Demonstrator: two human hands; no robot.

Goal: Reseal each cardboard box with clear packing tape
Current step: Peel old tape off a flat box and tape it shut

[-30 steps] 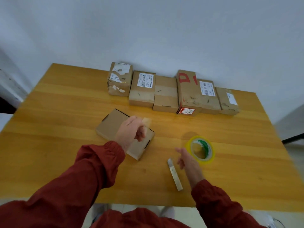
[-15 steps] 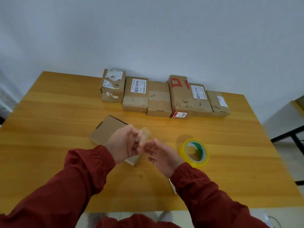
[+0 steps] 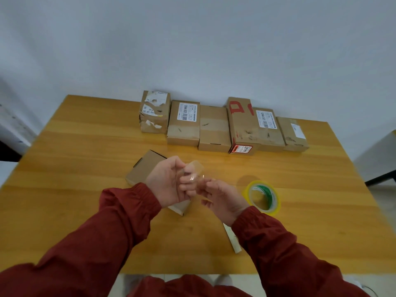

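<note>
Observed: both hands are raised above the wooden table, meeting over its centre. The left hand has its fingers curled, with thumb and fingertips pinching a short strip of clear tape. The right hand pinches the near end of the same strip with its fingertips, and its remaining fingers are loosely bent. The strip is in the air between the two hands, and its far end stands free and slightly curled.

A flat cardboard box lies directly beneath the hands at an angle to the table edge. It rests on the table and is partly covered by the left hand (whether its flap is closed cannot be told).

A roll of tape with a yellow outer ring and a green core lies flat just right of the right hand, untouched. A pale narrow bar lies near the front edge, partly under the red right sleeve; what it is cannot be told.

A row of boxes, six in all, stands side by side along the far edge against the wall, several bearing white labels.
</note>
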